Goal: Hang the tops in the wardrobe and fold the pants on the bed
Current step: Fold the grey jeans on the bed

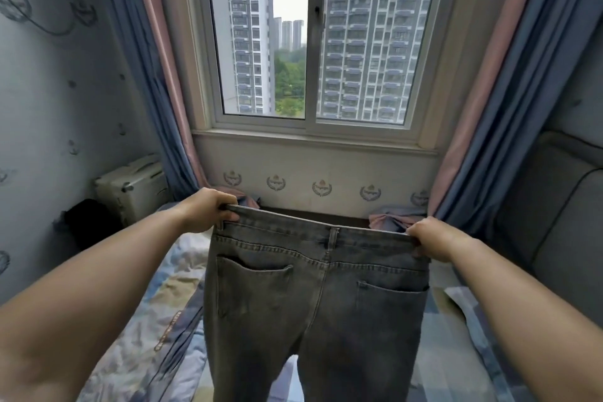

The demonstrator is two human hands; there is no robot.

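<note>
Both hands — left hand point(208, 210), right hand point(430, 238) — grip stiff grey denim jeans point(313, 297).

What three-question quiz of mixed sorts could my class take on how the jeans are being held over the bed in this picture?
1. True or false: both hands grip the waistband of the grey jeans.
2. Which side of the jeans faces the camera? A) the front with the fly B) the back with two pockets C) the inside lining
3. Fill in: the jeans hang above the ____.

Key
1. True: the left hand and the right hand each hold one end of the waistband.
2. B
3. bed, with the window beyond it.
</note>
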